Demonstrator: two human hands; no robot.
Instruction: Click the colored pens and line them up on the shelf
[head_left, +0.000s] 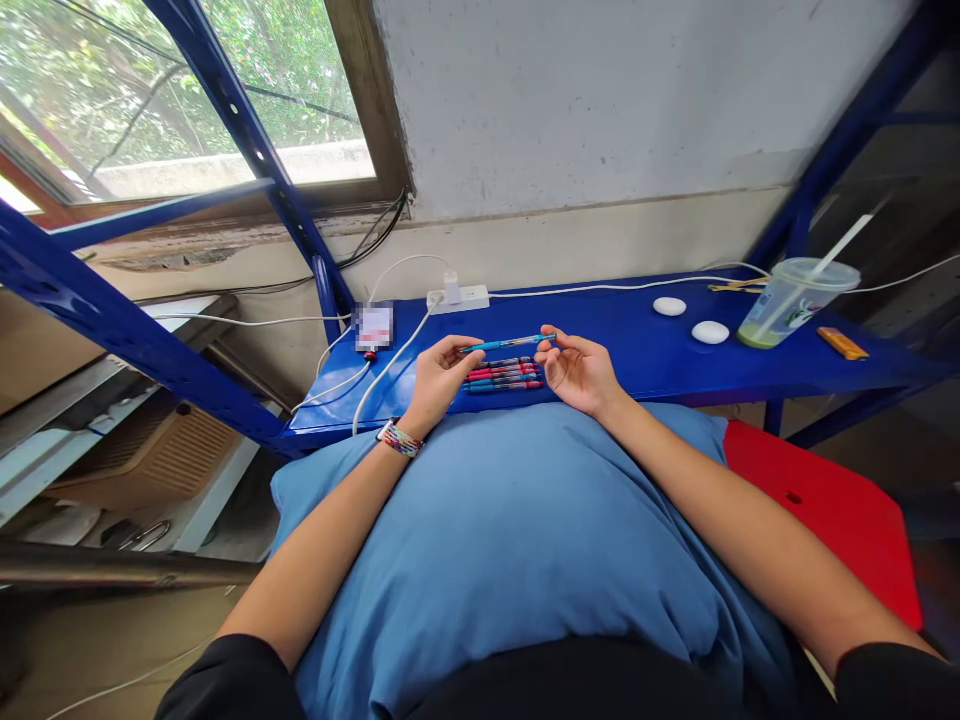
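Note:
A light-blue pen (510, 343) is held level between my two hands, just above the blue shelf (600, 340). The fingers of my left hand (442, 378) pinch one end of it. My right hand (581, 370) has its thumb and fingertips closed on the other end, palm partly turned up. Under the held pen, several red and blue pens (504, 375) lie side by side in a row on the shelf. My left hand hides part of their left ends.
A power strip (469, 298) with white cables stands by the wall. To the right are two white egg-shaped objects (669, 307), a plastic cup (795, 305) with a straw and an orange packet (842, 343). A blue pillow (517, 520) covers my lap; a red stool (825, 510) is beside it.

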